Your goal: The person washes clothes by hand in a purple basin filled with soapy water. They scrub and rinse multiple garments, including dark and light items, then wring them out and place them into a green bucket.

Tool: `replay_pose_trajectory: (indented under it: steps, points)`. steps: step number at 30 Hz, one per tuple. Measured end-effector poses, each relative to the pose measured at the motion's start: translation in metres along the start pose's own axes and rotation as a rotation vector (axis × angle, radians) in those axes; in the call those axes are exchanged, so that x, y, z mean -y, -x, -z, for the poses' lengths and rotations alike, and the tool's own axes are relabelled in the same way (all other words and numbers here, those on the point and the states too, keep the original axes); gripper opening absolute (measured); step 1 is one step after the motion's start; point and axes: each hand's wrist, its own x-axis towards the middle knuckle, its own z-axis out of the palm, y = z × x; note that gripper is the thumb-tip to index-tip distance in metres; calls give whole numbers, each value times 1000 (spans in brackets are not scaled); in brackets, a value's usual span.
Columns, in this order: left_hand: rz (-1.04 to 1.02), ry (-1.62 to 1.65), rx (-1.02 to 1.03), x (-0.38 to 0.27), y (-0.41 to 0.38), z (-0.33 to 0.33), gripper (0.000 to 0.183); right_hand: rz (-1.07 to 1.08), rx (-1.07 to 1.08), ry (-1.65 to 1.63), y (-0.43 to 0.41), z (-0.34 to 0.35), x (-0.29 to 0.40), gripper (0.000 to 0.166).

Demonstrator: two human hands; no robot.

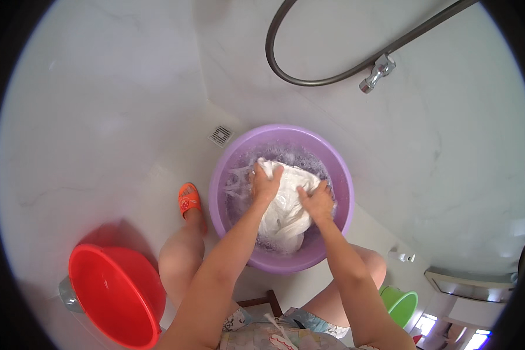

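Note:
A large round purple plastic basin (215,205) stands on the floor before me, holding sudsy water. In it lies a wet white garment or cloth (284,210), bunched up and partly under the water. My left hand (266,181) grips the cloth's upper left part, thumb on top, some fingers hidden behind the fabric. At the cloth's right edge, my right hand (318,201) holds the fabric between thumb and fingers. Foam floats around the cloth, mostly towards the far side of the basin.
A red plastic basin (113,293) leans at lower left. A green bucket (401,308) and a white bottle (402,256) stand at lower right. Beyond the purple basin are a floor drain (221,135), a grey shower hose (315,82) and a chrome wall fitting (377,73).

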Motion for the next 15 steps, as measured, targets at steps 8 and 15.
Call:
replay_pose_trajectory:
  steps: [8,15]
  points:
    - [-61,-386,168,39,7,-38,75,-75,369,-345,-46,-129,-63,61]
    - [414,680,175,46,-23,-10,85,-121,298,-1052,-14,-30,30,46]
